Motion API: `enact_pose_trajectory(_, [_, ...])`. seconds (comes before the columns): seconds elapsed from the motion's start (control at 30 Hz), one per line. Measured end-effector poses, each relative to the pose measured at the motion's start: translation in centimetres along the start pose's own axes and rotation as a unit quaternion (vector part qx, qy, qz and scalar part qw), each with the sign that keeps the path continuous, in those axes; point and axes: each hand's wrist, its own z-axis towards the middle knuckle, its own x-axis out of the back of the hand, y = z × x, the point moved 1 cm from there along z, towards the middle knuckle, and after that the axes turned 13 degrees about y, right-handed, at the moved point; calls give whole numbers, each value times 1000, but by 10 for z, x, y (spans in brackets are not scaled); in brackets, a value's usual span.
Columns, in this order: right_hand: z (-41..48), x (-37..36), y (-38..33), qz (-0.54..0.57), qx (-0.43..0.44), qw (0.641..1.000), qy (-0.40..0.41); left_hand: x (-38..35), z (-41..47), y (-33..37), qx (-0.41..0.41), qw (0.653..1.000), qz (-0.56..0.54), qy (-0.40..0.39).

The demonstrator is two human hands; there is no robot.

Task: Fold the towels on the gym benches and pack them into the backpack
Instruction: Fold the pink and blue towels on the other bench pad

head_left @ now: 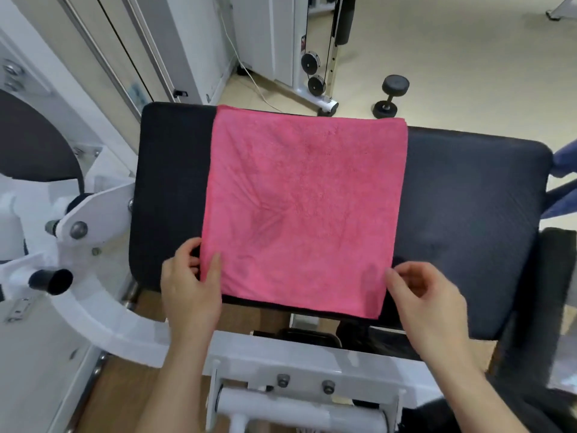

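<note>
A pink towel (303, 210) lies flat across the black padded bench (468, 214), folded into a rough square. My left hand (190, 285) pinches the towel's near left corner, thumb on top and fingers under the edge. My right hand (427, 298) is at the near right corner; its thumb and forefinger touch the towel's edge with the fingers curled. No backpack is clearly in view.
White machine frame and a black roller handle (51, 281) stand to the left and in front. A black dumbbell (390, 95) lies on the floor behind the bench. Cable pulleys (312, 73) stand at the back. Blue fabric (565, 170) shows at the right edge.
</note>
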Motion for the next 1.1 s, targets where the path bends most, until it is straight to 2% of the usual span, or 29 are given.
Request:
enact_pose_trajectory(0.1, [-32, -13, 26, -16, -32, 998, -42, 7, -15, -22, 51, 999, 12, 14])
enact_pose_trajectory(0.2, [-42, -20, 33, -10, -37, 999, -16, 10, -16, -24, 68, 997, 28, 10])
enact_pose_trajectory(0.3, [-43, -23, 31, -35, -17, 999, 30, 10, -14, -20, 27, 996, 79, 15])
enact_pose_trajectory(0.4, [-45, -29, 27, -66, -7, 997, 32, 10, -14, -17, -1, 995, 100, 21])
enact_pose_trajectory(0.53, [-38, -29, 25, 0, -111, 994, 23, 15, -7, -15, 83, 996, 36, -2])
enact_pose_trajectory(0.67, [-36, -24, 22, 90, -204, 974, -39, 15, 0, -17, 97, 994, 18, -47])
enact_pose_trajectory(0.8, [-40, -16, 21, 183, -246, 948, -88, 21, 0, -26, 127, 988, -49, -73])
enact_pose_trajectory(0.93, [-39, -8, 22, 247, -264, 923, -131, 32, 1, -39, 216, 944, -195, -153])
enact_pose_trajectory(1.03, [-40, 1, 24, 249, -201, 937, -141, 36, 3, -45, 217, 918, -258, -210])
enact_pose_trajectory(1.1, [-40, 7, 22, 271, -155, 937, -160, 40, 4, -45, 228, 881, -330, -250])
